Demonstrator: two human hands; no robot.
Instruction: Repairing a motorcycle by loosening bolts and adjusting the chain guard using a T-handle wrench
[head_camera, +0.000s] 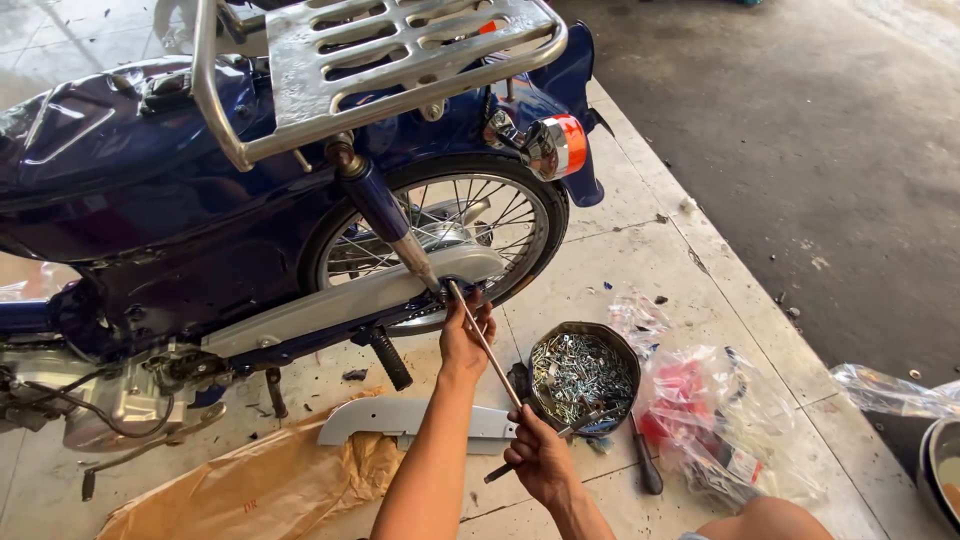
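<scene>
Now | L hand (464, 338) at wheel hub, grip unclear | R hand (538, 455) clenched on rod (484, 342)

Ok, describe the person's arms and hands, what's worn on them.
Both arms are bare to the edge of the picture: no sleeves, gloves, watch or rings show. The left hand and the right hand are bare too. Both forearms are slim and enter from the bottom edge.

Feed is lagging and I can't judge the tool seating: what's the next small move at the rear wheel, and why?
Probably turn the long T-handle driver with the right hand while the left hand steadies the shaft. Its tip already meets the end of the grey chain cover beside the rear wheel, and both hands are in place.
</scene>
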